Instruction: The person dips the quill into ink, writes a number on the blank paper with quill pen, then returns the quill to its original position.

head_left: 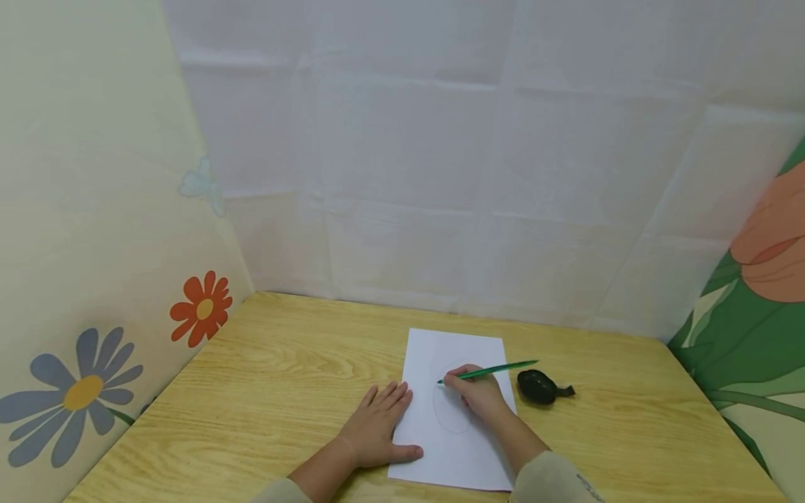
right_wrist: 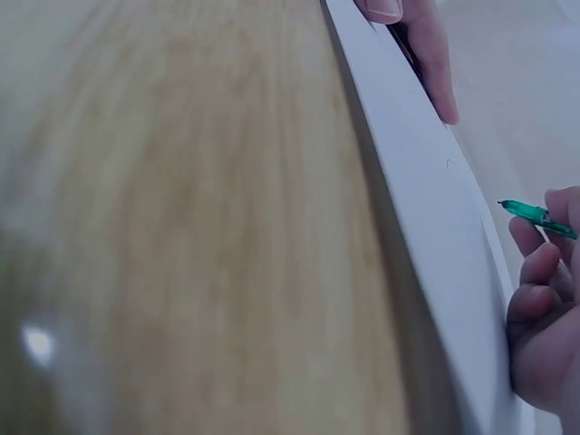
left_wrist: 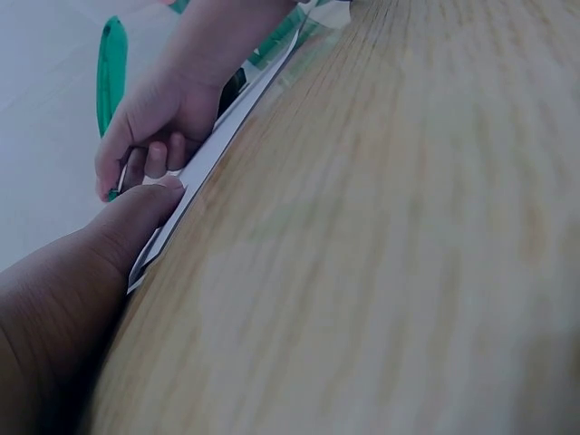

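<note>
A white sheet of paper [head_left: 434,457] lies on the wooden table, bearing a thin, faint oval outline [head_left: 436,412]. My right hand [head_left: 483,397] pinches a green pen [head_left: 503,368] above the paper, its tip by the oval's upper left side. In the right wrist view the pen [right_wrist: 535,216] points toward the left hand; I cannot tell whether its tip touches the sheet. My left hand [head_left: 376,429] rests flat across the paper's left edge, fingers straight and thumb spread. The left wrist view shows its thumb [left_wrist: 136,217] on the sheet's near part. The right hand covers part of the oval.
A glossy black rounded object [head_left: 537,388] with a short stem-like end lies just right of the paper. Behind the wood-grain table [head_left: 283,356] hangs a creased white cloth [head_left: 409,175]. Flower-patterned panels [head_left: 82,209] stand at both sides.
</note>
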Motion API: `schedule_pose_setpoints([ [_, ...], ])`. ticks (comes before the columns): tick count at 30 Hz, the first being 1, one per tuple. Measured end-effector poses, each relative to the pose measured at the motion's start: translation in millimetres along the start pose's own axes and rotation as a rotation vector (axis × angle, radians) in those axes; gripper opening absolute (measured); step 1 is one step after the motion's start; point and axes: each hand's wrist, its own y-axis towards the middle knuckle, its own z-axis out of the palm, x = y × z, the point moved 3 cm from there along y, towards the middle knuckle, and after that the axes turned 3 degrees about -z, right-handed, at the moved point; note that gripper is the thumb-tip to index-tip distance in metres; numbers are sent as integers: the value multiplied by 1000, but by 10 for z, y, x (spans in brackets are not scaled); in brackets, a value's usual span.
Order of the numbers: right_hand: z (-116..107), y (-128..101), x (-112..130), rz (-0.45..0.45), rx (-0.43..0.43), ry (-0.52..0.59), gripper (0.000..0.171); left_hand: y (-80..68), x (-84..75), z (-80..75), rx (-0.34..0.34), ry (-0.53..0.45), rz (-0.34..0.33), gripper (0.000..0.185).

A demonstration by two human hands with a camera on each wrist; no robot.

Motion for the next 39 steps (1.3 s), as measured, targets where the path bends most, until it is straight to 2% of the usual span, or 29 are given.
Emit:
schedule_pose_setpoints([
  [12, -154, 12, -10, 14, -9, 15, 25, -25, -16, -35, -23, -22, 34, 102],
  [39, -649, -61, -61, 74, -110, 50, 28, -28, 2, -34, -11, -19, 35, 101],
])
